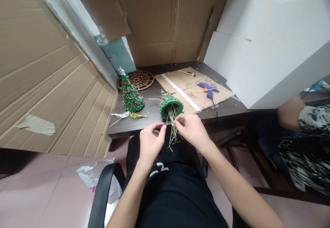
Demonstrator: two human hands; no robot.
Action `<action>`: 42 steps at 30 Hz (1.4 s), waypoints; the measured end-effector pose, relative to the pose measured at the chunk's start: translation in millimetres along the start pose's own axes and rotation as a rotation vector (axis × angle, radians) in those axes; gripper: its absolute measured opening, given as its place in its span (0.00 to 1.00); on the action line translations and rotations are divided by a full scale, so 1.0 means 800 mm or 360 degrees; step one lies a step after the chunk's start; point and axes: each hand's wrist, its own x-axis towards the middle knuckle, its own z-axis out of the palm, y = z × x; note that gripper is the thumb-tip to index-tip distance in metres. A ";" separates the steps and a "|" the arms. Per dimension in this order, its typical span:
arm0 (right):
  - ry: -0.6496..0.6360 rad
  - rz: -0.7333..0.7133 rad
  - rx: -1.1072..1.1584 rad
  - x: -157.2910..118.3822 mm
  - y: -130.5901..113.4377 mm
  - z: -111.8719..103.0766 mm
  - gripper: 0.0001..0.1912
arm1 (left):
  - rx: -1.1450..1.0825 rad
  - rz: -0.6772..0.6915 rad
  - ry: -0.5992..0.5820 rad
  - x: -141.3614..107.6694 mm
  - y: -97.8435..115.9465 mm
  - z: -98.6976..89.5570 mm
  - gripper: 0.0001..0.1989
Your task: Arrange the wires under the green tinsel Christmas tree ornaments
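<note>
Wires [173,132] spill from the tipped tree [168,100], my right hand [191,127] pinching them near its hollow base [163,112], my left hand [152,139] curled alongside, grip unclear; I'd ease strands singly to avoid tangles.

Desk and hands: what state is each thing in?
Green Christmas tree with red garland: standing upright
Hollow green Christmas tree: tipped over, open base showing
White and yellow wires from its base: ends hanging loose
Blue glue gun with orange trigger: lying flat
Bare right hand: pinching the wires
Bare left hand: curled, hold unclear
</note>
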 end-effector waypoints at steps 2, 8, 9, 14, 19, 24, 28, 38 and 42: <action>-0.0014 0.0005 0.0012 0.002 -0.001 0.005 0.07 | 0.0074 0.0002 -0.0026 0.009 -0.003 0.011 0.14; -0.0058 -0.0004 0.0087 0.003 0.005 0.013 0.07 | 0.0131 0.0068 -0.0144 0.028 -0.008 0.031 0.13; -0.0059 -0.0024 0.0105 0.002 0.007 0.014 0.07 | 0.0140 0.0084 -0.0154 0.028 -0.007 0.031 0.13; -0.0016 -0.0100 0.0159 0.002 0.013 0.016 0.08 | 0.0141 0.0137 -0.0180 0.017 0.001 0.025 0.17; 0.0029 -0.0141 0.0428 0.003 0.017 0.019 0.09 | 0.0060 0.0119 -0.0219 0.001 0.006 0.019 0.18; -0.0108 -0.0129 0.0751 0.003 0.015 0.023 0.14 | -0.0014 0.0087 -0.0289 -0.014 0.008 0.017 0.19; -0.0207 -0.0080 0.0781 0.005 0.014 0.028 0.20 | -0.0052 0.0077 -0.0398 -0.024 0.010 0.016 0.19; -0.0278 -0.0037 0.0769 0.001 0.019 0.020 0.19 | 0.0155 0.0100 -0.0067 -0.027 0.006 -0.004 0.19; -0.0161 0.0030 0.0727 0.017 0.036 -0.025 0.19 | 0.0156 0.0131 0.0076 -0.002 0.002 -0.019 0.14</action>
